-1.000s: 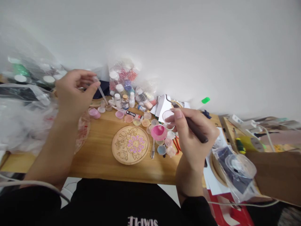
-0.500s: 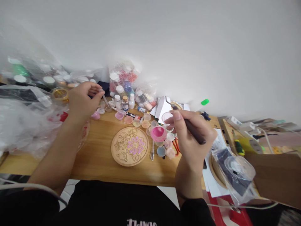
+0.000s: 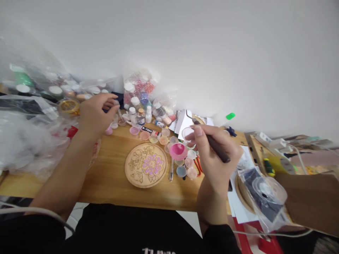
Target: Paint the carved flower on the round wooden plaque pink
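My left hand (image 3: 96, 109) is raised at the back left, thumb and fingers pinching the top of a clear plastic dropper (image 3: 120, 113). The dropper's lower end points down at a small clear cup (image 3: 122, 122). My right hand (image 3: 215, 150) is wrapped round a dark-handled tool (image 3: 217, 147) with a thin, bent metal tip pointing up and away. Below its fingers is a cup of bright pink paint (image 3: 178, 151); a clear round lid or cup (image 3: 187, 133) shows beside the fingertips. A round wooden board (image 3: 146, 165) with carved outlines and a lilac-painted flower lies flat between my arms.
Several small paint cups (image 3: 144, 135) stand behind and right of the board. A B-7000 glue tube (image 3: 149, 130), little bottles (image 3: 141, 116) and bagged jars (image 3: 140, 88) line the wall. Plastic bags (image 3: 23, 141) crowd the left; orange-handled scissors (image 3: 198, 165) and a bagged spool (image 3: 269, 190) lie right.
My left hand has shifted slightly right, with the thumb and fingertips a little further from the wrist. My right hand holds the dark-handled tool almost still. The board stays put.
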`<state>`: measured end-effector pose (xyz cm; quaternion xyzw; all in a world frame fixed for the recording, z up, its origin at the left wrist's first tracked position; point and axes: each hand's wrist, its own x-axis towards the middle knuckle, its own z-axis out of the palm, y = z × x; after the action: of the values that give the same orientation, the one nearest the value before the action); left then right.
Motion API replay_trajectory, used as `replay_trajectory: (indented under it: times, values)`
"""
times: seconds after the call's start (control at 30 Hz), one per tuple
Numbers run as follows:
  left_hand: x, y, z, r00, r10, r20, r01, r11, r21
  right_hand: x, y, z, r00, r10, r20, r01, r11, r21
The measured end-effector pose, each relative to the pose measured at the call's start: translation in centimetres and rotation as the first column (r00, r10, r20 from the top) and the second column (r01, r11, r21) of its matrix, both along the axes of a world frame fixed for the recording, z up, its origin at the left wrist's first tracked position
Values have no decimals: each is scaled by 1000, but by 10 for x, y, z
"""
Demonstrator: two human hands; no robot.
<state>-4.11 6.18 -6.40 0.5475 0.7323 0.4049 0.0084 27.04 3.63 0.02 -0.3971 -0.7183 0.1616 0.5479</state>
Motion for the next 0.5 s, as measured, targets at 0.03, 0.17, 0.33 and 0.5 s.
replay_trajectory:
  times: [0.03, 0.17, 0.33, 0.5]
  values:
    - [-1, 0, -2, 1000, -1, -21, 1, 1000, 2, 0, 0, 0, 1000, 3, 1, -3, 1000, -2]
    - [-6, -1, -5, 996, 27, -81, -25, 999, 27, 0, 1, 0, 1000, -8, 17, 8, 1000, -20]
    - [-2, -13, 10, 996, 35, -80, -22, 987, 159, 1, 3, -2, 1000, 10, 2, -10, 999, -31]
    - [15, -46, 37, 998, 52, 47, -64, 947, 315, 1, 5, -4, 1000, 2, 6, -2, 1000, -18]
